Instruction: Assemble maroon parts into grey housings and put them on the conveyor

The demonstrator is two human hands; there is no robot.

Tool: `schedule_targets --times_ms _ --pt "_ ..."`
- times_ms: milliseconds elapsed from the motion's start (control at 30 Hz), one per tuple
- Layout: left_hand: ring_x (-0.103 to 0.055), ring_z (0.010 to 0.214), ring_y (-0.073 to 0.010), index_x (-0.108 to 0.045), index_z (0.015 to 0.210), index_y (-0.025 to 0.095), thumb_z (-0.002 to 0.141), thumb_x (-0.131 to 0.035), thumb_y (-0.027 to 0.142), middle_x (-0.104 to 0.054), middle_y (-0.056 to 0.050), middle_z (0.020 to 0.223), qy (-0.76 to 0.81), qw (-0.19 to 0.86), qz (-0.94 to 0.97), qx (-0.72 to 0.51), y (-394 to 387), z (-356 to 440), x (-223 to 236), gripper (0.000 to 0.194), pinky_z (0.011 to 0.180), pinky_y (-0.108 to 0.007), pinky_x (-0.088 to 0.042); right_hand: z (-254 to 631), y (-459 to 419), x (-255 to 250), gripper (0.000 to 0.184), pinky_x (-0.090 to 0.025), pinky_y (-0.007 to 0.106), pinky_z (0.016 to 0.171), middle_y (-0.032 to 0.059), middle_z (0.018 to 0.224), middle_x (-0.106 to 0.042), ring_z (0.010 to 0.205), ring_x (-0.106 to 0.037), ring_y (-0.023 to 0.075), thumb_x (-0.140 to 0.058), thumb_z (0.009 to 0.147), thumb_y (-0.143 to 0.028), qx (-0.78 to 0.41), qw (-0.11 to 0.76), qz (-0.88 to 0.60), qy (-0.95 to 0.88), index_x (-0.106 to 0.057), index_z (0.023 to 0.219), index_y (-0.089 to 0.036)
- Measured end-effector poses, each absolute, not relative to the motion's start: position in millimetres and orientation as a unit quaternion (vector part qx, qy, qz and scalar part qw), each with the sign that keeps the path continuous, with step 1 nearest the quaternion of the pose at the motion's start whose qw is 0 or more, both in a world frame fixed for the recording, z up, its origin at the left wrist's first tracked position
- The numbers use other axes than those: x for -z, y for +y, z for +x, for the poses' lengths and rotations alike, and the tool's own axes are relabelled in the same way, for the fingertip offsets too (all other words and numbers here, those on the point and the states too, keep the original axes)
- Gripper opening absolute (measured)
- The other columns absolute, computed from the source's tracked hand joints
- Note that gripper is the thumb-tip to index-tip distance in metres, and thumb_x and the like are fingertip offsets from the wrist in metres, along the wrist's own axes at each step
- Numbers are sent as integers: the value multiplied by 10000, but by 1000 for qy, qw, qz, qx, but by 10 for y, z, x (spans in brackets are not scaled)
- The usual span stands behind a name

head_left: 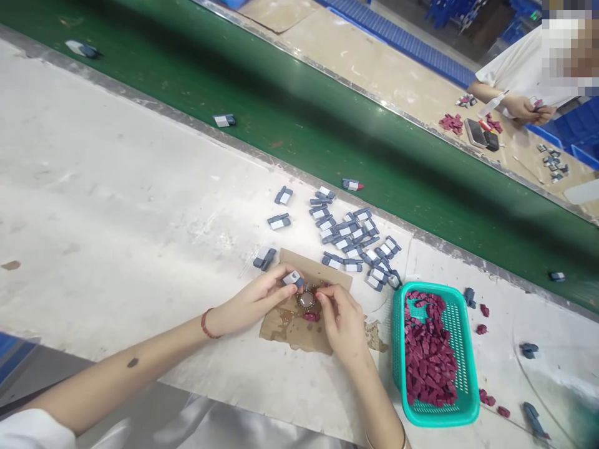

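My left hand (253,304) is closed on a small blue-grey and white plastic part (293,279), held above a stained cardboard piece (299,340). My right hand (345,324) pinches with thumb and index finger at the edge of a small round dish with a beaded rim (306,300). Whatever is between those fingertips is too small to make out. Beside the dish on the cardboard lies a dark red piece (311,317). Several more blue-grey and white parts (344,243) are scattered just beyond the cardboard.
A teal basket (468,380) of dark red pieces (428,362) stands to the right, with loose pieces near it. Beyond the white table (116,206) runs a green conveyor belt (290,118) carrying a few parts. A co-worker's hands (528,109) are at the far bench.
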State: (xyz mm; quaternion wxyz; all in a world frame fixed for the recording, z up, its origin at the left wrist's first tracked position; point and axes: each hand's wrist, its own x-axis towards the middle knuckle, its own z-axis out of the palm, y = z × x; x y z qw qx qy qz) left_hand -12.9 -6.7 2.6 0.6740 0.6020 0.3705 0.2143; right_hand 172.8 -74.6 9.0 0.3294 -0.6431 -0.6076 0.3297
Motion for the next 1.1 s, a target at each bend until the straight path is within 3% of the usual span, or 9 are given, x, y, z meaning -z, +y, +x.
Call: schedule_targets --times_ms 233,400,633,1100 --pt "-548 713 -161 -520 980 179 946 -405 388 -570 -27 831 323 625 683 -196 -104 -141 1 241 636 -258 -448 1725 -762 -76 170 -482 258 596 22 731 -685 643 -624 160 -542 899 -328 -439 422 -630 -481 -636 831 -204" --pt "-514 629 -142 -512 963 184 966 -366 407 -566 -11 771 301 574 744 -164 -131 -146 24 267 583 -242 -403 1668 -792 -120 264 -455 243 513 -7 618 -621 525 -550 129 -622 852 -457 -502 507 -586 -384 -636 795 -200" --pt "-540 607 -143 -520 988 178 980 -346 401 -604 -16 770 272 534 786 -152 -128 -140 33 283 585 -241 -395 1597 -807 -154 225 -481 247 580 10 705 -655 603 -580 131 -609 880 -418 -501 508 -567 -411 -639 811 -206" --pt "-599 654 -187 -511 965 199 971 -361 305 -636 -42 798 282 486 812 -157 -199 -141 96 184 606 -267 -415 1489 -784 -132 298 -443 233 496 -16 593 -586 514 -528 118 -582 858 -480 -496 488 -595 -403 -585 752 -202"
